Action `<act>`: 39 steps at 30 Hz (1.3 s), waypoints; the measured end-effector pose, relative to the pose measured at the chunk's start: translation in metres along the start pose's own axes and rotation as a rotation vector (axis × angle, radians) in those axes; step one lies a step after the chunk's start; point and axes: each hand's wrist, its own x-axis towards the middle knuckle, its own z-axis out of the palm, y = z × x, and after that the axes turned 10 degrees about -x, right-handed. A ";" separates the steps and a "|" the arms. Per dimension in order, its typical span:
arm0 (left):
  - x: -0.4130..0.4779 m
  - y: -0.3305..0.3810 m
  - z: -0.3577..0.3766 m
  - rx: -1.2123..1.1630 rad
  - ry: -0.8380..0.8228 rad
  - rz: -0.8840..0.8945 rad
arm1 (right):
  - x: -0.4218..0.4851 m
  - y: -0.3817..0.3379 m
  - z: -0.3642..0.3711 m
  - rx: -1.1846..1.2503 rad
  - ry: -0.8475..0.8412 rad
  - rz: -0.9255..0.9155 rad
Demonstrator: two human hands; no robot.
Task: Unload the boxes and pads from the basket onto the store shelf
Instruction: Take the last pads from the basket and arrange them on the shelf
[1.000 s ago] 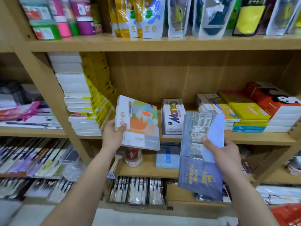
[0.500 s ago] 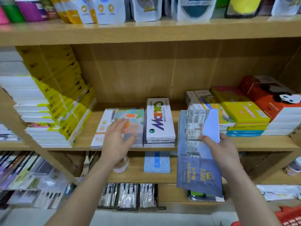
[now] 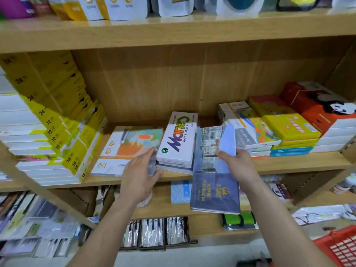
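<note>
Blue-covered pad [image 3: 213,189], centre-right of frame, held tilted over the edge of the middle shelf [image 3: 289,163], at the gap between the Marie's box stack [image 3: 178,139] and the piled boxes [image 3: 256,135] further right; right hand [image 3: 238,166] pinches its right edge. Left hand [image 3: 139,176] at the stack's near left corner, fingers bent: gripping or only nudging, cannot tell. Handling advice: steady the stack, slide the pad in flat, release once supported.

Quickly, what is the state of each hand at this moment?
Left hand: touches the white Marie's watercolour box stack; grip cannot be told.
Right hand: holds the blue pad with a building photo.
</note>
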 end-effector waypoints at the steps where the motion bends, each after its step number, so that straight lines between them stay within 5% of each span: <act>1: -0.003 -0.002 -0.002 -0.002 0.012 -0.001 | 0.005 -0.004 0.003 -0.006 0.006 0.026; 16: -0.007 -0.011 0.003 -0.012 0.000 -0.037 | 0.054 -0.035 0.029 -0.254 -0.002 -0.003; 29: -0.007 -0.013 0.004 -0.023 0.002 -0.045 | -0.044 0.021 0.028 -0.878 0.046 -0.590; 34: -0.006 -0.013 0.005 -0.030 0.017 -0.040 | 0.000 0.015 0.020 -0.899 -0.090 -0.485; 39: -0.002 -0.008 0.000 -0.086 -0.023 -0.062 | 0.027 0.002 0.023 -0.949 -0.057 -0.470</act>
